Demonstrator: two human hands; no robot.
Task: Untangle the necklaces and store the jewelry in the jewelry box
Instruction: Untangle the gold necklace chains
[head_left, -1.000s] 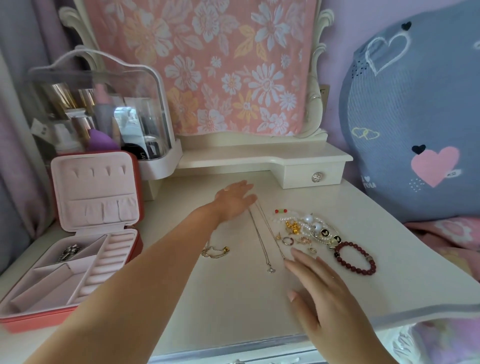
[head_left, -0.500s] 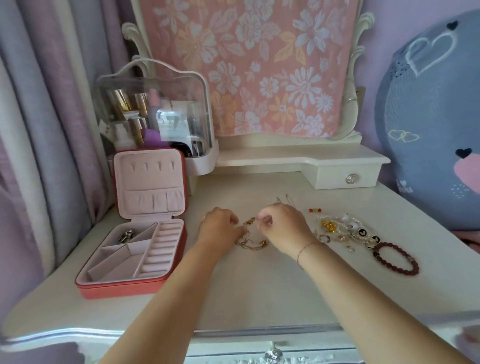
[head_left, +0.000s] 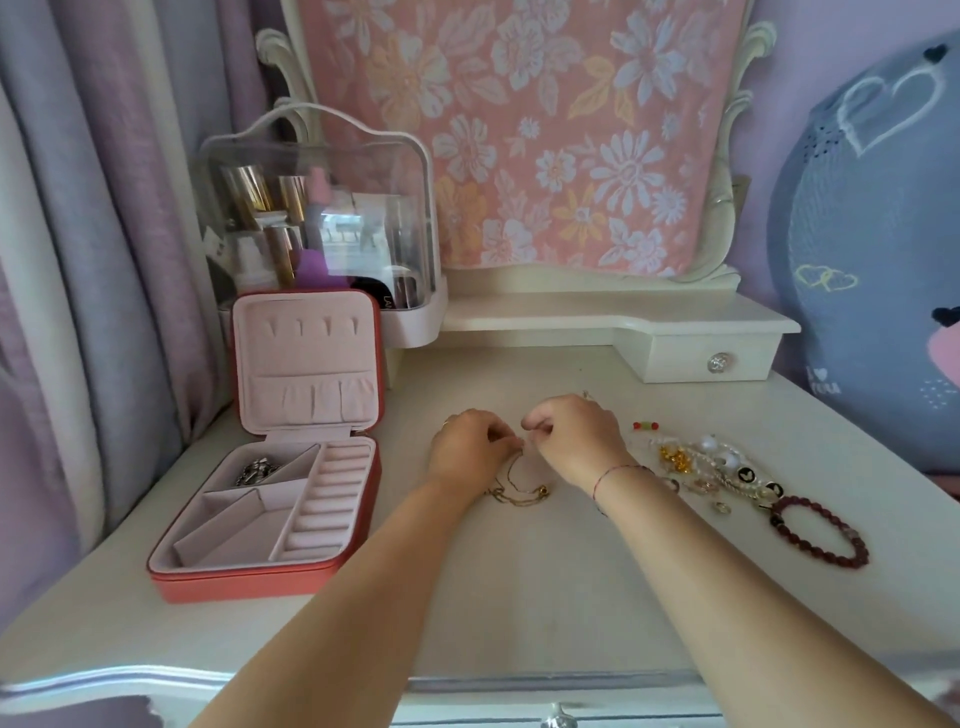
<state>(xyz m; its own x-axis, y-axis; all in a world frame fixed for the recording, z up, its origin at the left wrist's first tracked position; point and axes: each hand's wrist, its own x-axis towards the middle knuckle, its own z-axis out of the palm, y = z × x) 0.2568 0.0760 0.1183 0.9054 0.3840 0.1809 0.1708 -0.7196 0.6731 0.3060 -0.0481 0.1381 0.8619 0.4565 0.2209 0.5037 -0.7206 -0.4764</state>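
Dressing corner, as I saw it through the head camera. A cream dressing table (head_left: 519, 597) filled the lower field. Its raised shelf (head_left: 571, 317) ran along the back and ended at the right in a small drawer (head_left: 675, 358) with a crystal knob (head_left: 718, 362). A pink floral cloth (head_left: 519, 130) hung over a carved cream frame (head_left: 727, 208). Lilac and grey curtains (head_left: 104, 260) stood at the left, and a lilac wall (head_left: 831, 41) at the upper right. A blue heart-printed cushion (head_left: 872, 234) leaned there. The light was soft and even.
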